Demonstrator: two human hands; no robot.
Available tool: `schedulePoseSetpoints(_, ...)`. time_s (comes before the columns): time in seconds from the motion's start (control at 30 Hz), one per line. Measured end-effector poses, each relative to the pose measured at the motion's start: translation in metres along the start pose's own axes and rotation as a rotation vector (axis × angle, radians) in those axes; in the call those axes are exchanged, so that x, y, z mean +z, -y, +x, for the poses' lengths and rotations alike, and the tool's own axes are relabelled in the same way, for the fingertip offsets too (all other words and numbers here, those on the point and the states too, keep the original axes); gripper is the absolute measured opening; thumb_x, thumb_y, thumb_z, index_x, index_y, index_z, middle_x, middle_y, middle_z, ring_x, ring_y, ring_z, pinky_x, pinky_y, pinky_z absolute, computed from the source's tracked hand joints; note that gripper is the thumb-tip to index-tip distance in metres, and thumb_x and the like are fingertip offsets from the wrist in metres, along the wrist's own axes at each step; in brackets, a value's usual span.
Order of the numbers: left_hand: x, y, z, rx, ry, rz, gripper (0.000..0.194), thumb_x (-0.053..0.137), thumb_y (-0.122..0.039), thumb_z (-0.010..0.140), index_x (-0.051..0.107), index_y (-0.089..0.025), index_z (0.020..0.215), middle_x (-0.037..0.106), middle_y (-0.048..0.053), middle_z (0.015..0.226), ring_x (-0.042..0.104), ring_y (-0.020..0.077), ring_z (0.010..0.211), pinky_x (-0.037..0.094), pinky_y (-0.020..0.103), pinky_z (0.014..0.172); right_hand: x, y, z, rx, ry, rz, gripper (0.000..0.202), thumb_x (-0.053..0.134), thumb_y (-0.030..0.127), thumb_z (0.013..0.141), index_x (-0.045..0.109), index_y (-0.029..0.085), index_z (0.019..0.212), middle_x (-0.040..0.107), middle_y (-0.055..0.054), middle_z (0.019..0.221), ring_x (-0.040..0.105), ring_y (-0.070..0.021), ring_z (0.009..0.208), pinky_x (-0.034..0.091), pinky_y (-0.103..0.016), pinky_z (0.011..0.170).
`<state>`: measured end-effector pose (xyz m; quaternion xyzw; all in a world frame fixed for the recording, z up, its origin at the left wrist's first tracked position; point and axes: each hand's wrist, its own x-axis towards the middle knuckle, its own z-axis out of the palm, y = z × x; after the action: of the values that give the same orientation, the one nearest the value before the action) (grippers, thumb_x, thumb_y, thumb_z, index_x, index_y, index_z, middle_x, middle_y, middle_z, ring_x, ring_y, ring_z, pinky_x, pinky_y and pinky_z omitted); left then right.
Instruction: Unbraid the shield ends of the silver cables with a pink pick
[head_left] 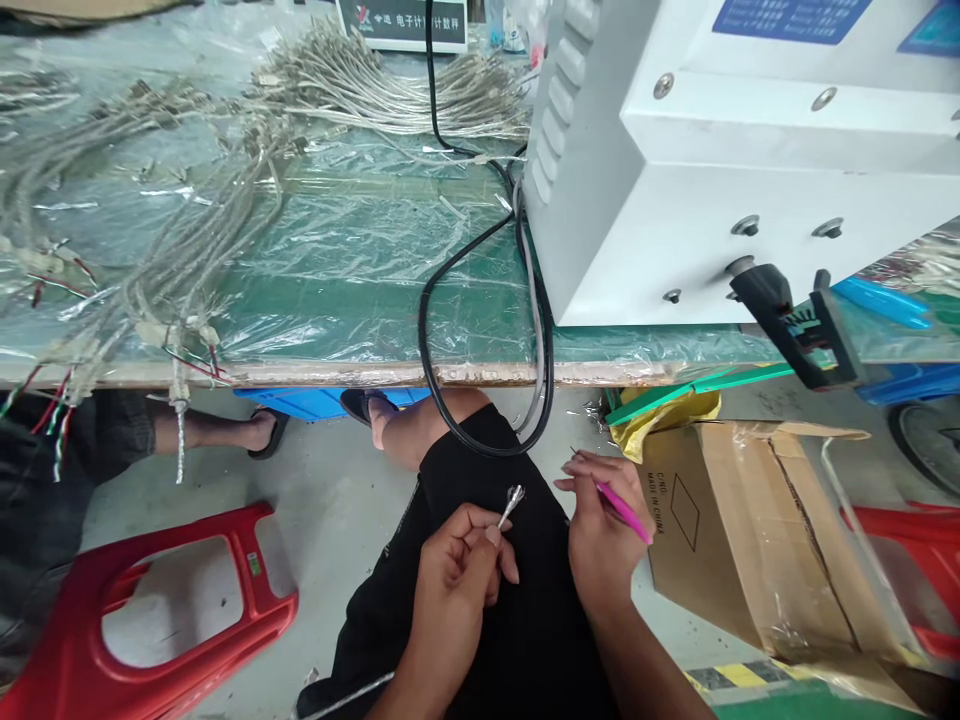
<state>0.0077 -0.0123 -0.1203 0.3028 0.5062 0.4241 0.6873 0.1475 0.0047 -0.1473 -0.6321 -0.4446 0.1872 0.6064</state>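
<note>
The left hand (459, 568) is closed in a pinch of thumb and fingers on a cable end (513, 502), which is over the lap; the right hand (604, 540) is curled, pen-fashion, around a pink tool (624, 513); the cable end juts from the left fingertips, its long axis slanting away from the body and towards the right hand; the tool slants the other way, its thin tip up and to the left, near the cable end but apart from it; the left hand, gripping it, is the nearer one; the cable end looks silvery and frayed, flaring above a thin pale stem (its finest strands are too small to tell apart); farther out, a black cable (424, 340) loops over the edge of the bench (337, 300), beside a white machine (600, 240), with bundled cables (330, 80) lying to the left.
</note>
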Motion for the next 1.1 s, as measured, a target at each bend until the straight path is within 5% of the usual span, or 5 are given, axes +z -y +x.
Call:
schedulePoseSetpoints(0.2,-0.001,0.001,-0.001,-0.039,0.007,-0.077,0.020,0.065,-0.035,0.091,0.065,-0.015,0.087,0.065,0.000,0.065,0.030,0.0045,0.044,0.023,0.020,0.043,-0.005,0.007,-0.015,-0.089,0.132,0.120,0.025,0.068,0.002,0.084,0.076,0.025,0.087,0.072,-0.002,0.089,0.072,-0.0186,0.085,0.063,-0.031,0.065)
schedulePoseSetpoints(0.47,0.006,-0.010,0.002,-0.035,-0.057,0.122,0.029,0.058,-0.045,0.095,0.066,-0.017,0.100,0.060,-0.003,0.059,0.031,0.0062,0.043,0.024,0.021,0.042,-0.002,0.008,-0.023,-0.041,0.102,0.259,0.025,0.076,0.001,0.079,0.071,0.023,0.089,0.078,0.000,0.087,0.075,-0.0177,0.085,0.063,-0.032,0.076)
schedulePoseSetpoints(0.63,0.007,-0.013,0.002,-0.047,-0.021,0.052,0.034,0.056,-0.044,0.095,0.065,-0.013,0.105,0.054,-0.003,0.061,0.031,0.0071,0.047,0.022,0.023,0.046,-0.002,0.012,-0.014,0.043,0.031,0.135,0.014,0.077,0.011,0.081,0.070,0.023,0.080,0.069,0.001,0.079,0.069,-0.0143,0.078,0.059,-0.026,0.066)
schedulePoseSetpoints(0.9,0.001,-0.008,0.003,-0.069,0.035,-0.123,0.033,0.067,-0.038,0.090,0.068,-0.013,0.112,0.061,0.000,0.065,0.031,0.0057,0.046,0.021,0.023,0.045,-0.003,0.013,-0.021,-0.240,0.123,0.123,0.025,0.076,0.000,0.078,0.072,0.022,0.089,0.073,-0.001,0.088,0.072,-0.0159,0.078,0.061,-0.030,0.068)
schedulePoseSetpoints(1.1,0.001,-0.006,0.003,-0.077,0.009,-0.162,0.033,0.071,-0.037,0.088,0.072,-0.013,0.111,0.061,0.000,0.063,0.032,0.0051,0.045,0.022,0.022,0.044,0.003,0.016,-0.018,-0.248,0.177,0.095,0.025,0.076,-0.001,0.078,0.071,0.021,0.089,0.076,-0.001,0.087,0.074,-0.0153,0.079,0.063,-0.027,0.069)
